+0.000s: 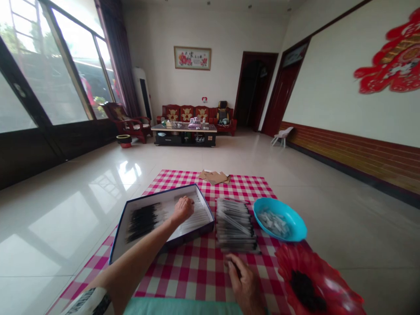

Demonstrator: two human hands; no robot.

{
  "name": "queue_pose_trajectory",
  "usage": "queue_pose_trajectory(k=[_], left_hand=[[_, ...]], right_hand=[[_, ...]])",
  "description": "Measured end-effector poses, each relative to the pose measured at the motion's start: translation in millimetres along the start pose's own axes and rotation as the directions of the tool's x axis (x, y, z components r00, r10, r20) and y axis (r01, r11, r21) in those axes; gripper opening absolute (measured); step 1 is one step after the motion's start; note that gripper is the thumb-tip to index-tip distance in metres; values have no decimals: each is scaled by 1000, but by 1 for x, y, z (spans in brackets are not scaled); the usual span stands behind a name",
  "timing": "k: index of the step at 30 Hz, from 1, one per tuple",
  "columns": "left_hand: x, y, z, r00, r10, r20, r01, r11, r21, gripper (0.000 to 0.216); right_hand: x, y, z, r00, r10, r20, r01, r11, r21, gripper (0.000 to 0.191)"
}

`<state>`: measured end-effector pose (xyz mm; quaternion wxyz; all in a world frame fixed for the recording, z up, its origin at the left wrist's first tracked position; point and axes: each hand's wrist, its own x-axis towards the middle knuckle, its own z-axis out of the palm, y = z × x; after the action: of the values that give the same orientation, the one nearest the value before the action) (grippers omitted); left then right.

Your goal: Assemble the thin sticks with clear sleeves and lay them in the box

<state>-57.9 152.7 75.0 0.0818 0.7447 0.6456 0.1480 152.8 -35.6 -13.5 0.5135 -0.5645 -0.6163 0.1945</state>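
My left hand [184, 208] reaches over the right half of a shallow blue-rimmed box [120, 236], its fingers drawn together. Under and beside it lie clear pen barrels [200, 216]; whether one is between the fingers is hidden. In the box's left half lies a bundle of thin black-ended sticks [142, 222], perhaps refills. My right hand [244, 282] is low over the checked cloth, thumb and finger curled together; the blurred fingertips hide anything held. Just beyond it is a stack of clear pens with dark ends [234, 225], one lying slantwise on top.
To the right, a blue bowl [297, 225] holds small whitish pieces [274, 222]. Nearer stands a red petal-shaped dish [337, 284] with small black pieces [306, 291]. Brown cardboard pieces [215, 176] lie at the far edge of the pink checked tablecloth [183, 273].
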Motion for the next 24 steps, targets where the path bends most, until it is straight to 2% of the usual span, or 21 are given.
queue_pose_trajectory(k=[4, 8, 9, 11, 12, 15, 17, 19, 24], left_hand=[[-6, 9, -8, 997, 58, -52, -58, 998, -15, 24], [-42, 30, -13, 973, 174, -150, -185, 981, -63, 27], [-57, 35, -9, 960, 219, -172, -237, 968, -86, 27], [-89, 44, 6, 895, 347, -281, -405, 895, -187, 27], [-105, 48, 16, 872, 389, -297, -460, 859, -226, 26], [-140, 54, 48, 852, 436, -288, -509, 818, -268, 24], [-151, 55, 65, 842, 474, -258, -531, 810, -246, 23], [-154, 55, 74, 831, 503, -238, -550, 806, -220, 22], [-151, 53, 79, 817, 520, -248, -570, 794, -214, 20]], right_hand=[[-1, 0, 0, 1000, 2, -14, -2, 1000, -3, 25], [-1, -2, -4, 998, -13, -60, 9, 998, -59, 26], [1, -2, -5, 996, -14, -84, 7, 997, -78, 26], [7, -3, -10, 990, -39, -136, 19, 990, -143, 27], [13, -2, -13, 985, -67, -161, 35, 981, -193, 27], [38, -1, -24, 968, -184, -172, 95, 899, -427, 28], [56, 1, -30, 966, -229, -123, 116, 803, -585, 26], [71, 3, -35, 968, -237, -85, 122, 738, -664, 22], [87, 9, -37, 972, -232, -31, 139, 677, -723, 17]])
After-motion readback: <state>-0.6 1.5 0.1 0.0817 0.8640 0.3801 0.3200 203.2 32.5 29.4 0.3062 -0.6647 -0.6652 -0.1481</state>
